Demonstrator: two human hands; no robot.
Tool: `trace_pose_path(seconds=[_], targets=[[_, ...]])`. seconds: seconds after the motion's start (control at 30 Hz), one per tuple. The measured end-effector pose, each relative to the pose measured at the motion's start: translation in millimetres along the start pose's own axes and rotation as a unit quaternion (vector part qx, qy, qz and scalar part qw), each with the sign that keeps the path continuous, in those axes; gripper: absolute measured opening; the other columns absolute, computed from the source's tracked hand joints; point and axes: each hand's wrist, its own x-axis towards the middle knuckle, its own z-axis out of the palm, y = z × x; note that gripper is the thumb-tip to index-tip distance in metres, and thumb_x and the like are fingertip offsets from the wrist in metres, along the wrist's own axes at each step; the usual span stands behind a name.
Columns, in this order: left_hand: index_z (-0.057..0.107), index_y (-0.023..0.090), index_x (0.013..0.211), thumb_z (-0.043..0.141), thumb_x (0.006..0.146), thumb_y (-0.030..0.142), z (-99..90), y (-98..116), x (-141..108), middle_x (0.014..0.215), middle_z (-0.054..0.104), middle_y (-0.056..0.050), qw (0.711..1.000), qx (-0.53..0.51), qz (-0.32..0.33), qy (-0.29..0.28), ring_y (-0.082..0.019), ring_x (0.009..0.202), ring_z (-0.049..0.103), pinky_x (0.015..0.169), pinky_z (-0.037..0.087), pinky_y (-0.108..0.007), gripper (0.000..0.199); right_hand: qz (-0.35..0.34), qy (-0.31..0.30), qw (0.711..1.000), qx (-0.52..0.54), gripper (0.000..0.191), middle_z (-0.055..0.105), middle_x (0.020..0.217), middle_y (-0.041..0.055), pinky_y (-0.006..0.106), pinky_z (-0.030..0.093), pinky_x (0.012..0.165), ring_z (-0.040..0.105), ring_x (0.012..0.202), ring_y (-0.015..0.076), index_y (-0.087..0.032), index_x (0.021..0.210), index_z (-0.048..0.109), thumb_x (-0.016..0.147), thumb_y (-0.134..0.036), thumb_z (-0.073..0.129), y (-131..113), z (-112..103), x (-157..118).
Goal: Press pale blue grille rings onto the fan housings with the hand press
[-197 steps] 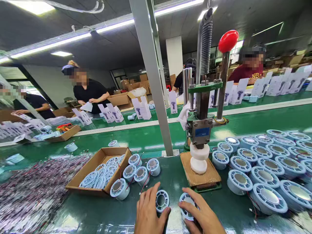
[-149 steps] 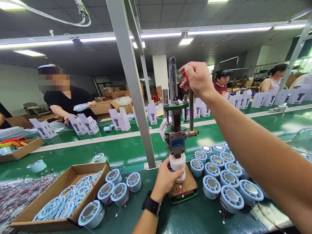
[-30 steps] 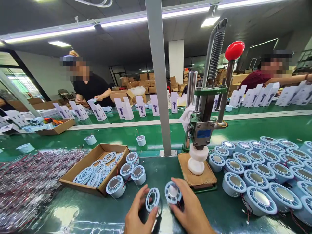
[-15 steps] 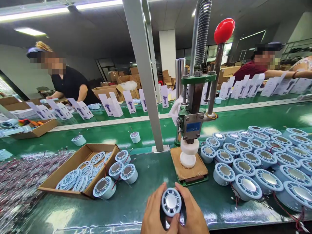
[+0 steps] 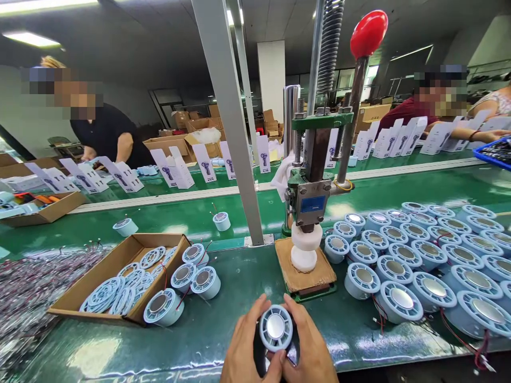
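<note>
Between my two hands, low in the middle of the view, is a round light-blue part (image 5: 275,328) with a silver disc in its spoked top. My left hand (image 5: 244,346) holds it from the left and my right hand (image 5: 309,343) from the right, fingers curved around its sides. Just beyond my hands stands a hand press (image 5: 313,202) with a red-knobbed lever, its white round die (image 5: 306,236) over a white base piece (image 5: 304,259). Many similar blue parts (image 5: 395,268) sit to the right. A few more (image 5: 205,282) stand on the left.
A cardboard box (image 5: 136,317) of flat blue rings lies left, beside a heap of thin wires (image 5: 35,298). A metal post (image 5: 235,133) rises behind the bench. White cartons (image 5: 171,170) line the green belt (image 5: 183,213); people work beyond it. A blue tray (image 5: 495,151) is far right.
The view has shifted slightly. Both hands still hold the blue part, now a little further left in view. A blue tray has come into view at the far right by a person's hand.
</note>
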Motion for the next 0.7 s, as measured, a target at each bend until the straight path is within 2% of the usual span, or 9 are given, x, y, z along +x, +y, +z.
trace_pose_path(seconds=[0.1,0.2,0.3,0.37,0.47,0.5,0.57,0.63,0.7], targets=[[0.045,0.026,0.141,0.055,0.077,0.020,14.7,-2.5,-5.9,0.137,0.060,-0.009,0.998,-0.047,-0.036,0.020,-0.029,0.124,0.058,0.104,0.050,-0.046,0.065,-0.005,-0.011,1.000,0.004,0.070,0.056,0.131,0.0109,0.030,0.055,0.094,0.060,0.116,0.0221,-0.020,0.146,0.034,0.078,-0.017,0.052,3.7,3.9,-3.3],[0.049,0.020,0.138,0.051,0.080,0.024,25.1,-7.6,-8.5,0.137,0.059,-0.011,0.994,-0.087,-0.057,0.024,-0.028,0.124,0.058,0.104,0.050,-0.043,0.058,-0.025,-0.077,0.997,-0.002,0.069,0.058,0.124,0.0120,0.029,0.056,0.092,0.062,0.112,0.0215,-0.019,0.142,0.044,0.074,-0.011,0.051,9.4,-1.6,-1.7],[0.057,0.019,0.128,0.058,0.072,0.025,15.8,-6.7,9.8,0.120,0.071,-0.010,0.990,-0.105,-0.094,-0.016,-0.028,0.108,0.068,0.094,0.055,-0.040,0.056,-0.076,-0.178,0.980,-0.054,0.073,0.056,0.130,0.0124,0.029,0.059,0.087,0.064,0.112,0.0237,-0.021,0.142,0.046,0.071,-0.012,0.059,-0.7,-41.6,31.7],[0.061,0.019,0.122,0.062,0.069,0.027,1.6,0.9,36.2,0.114,0.073,-0.008,0.987,-0.107,-0.114,-0.038,-0.029,0.103,0.069,0.092,0.055,-0.041,0.053,-0.116,-0.167,0.975,-0.093,0.071,0.049,0.140,0.0120,0.035,0.055,0.096,0.057,0.122,0.0255,-0.023,0.142,0.046,0.074,-0.018,0.066,-24.0,-90.8,82.0],[0.061,0.018,0.120,0.064,0.070,0.031,-12.6,20.1,86.8,0.115,0.072,-0.009,0.986,-0.133,-0.097,-0.029,-0.029,0.104,0.067,0.096,0.051,-0.045,0.052,-0.165,0.072,0.971,-0.158,0.046,0.054,0.133,0.0124,0.046,0.042,0.109,0.049,0.129,0.0238,-0.015,0.132,0.055,0.086,-0.017,0.061,-73.0,-175.1,191.9],[0.061,0.017,0.120,0.065,0.069,0.030,-12.4,27.0,103.6,0.115,0.072,-0.010,0.985,-0.153,-0.082,-0.023,-0.029,0.103,0.067,0.097,0.050,-0.046,0.052,-0.188,0.123,0.955,-0.194,0.043,0.057,0.128,0.0117,0.042,0.042,0.108,0.051,0.125,0.0211,-0.010,0.130,0.056,0.087,-0.015,0.058,-87.5,-199.0,232.2],[0.061,0.015,0.119,0.067,0.068,0.029,-4.1,39.1,132.9,0.114,0.072,-0.011,0.979,-0.194,-0.052,-0.027,-0.029,0.102,0.067,0.096,0.050,-0.045,0.054,-0.154,0.204,0.944,-0.211,0.047,0.056,0.128,0.0083,0.031,0.035,0.108,0.051,0.122,0.0130,-0.005,0.133,0.052,0.089,-0.022,0.052,-106.5,-233.0,306.9],[0.061,0.013,0.119,0.068,0.067,0.029,10.1,47.9,154.1,0.114,0.072,-0.011,0.971,-0.230,-0.029,-0.049,-0.028,0.102,0.067,0.095,0.051,-0.043,0.055,-0.123,0.160,0.965,-0.168,0.069,0.057,0.120,0.0089,0.021,0.038,0.092,0.056,0.111,0.0054,0.018,0.126,0.043,0.087,-0.031,0.015,-110.7,-246.7,363.0],[0.061,0.012,0.118,0.068,0.067,0.027,23.6,52.2,166.6,0.114,0.072,-0.011,0.963,-0.257,-0.008,-0.085,-0.026,0.102,0.067,0.094,0.052,-0.040,0.054,-0.097,0.068,0.985,-0.127,0.088,0.057,0.104,0.0091,0.016,0.039,0.068,0.060,0.088,-0.0027,0.036,0.102,0.034,0.063,-0.025,-0.016,-104.8,-244.7,394.4]])
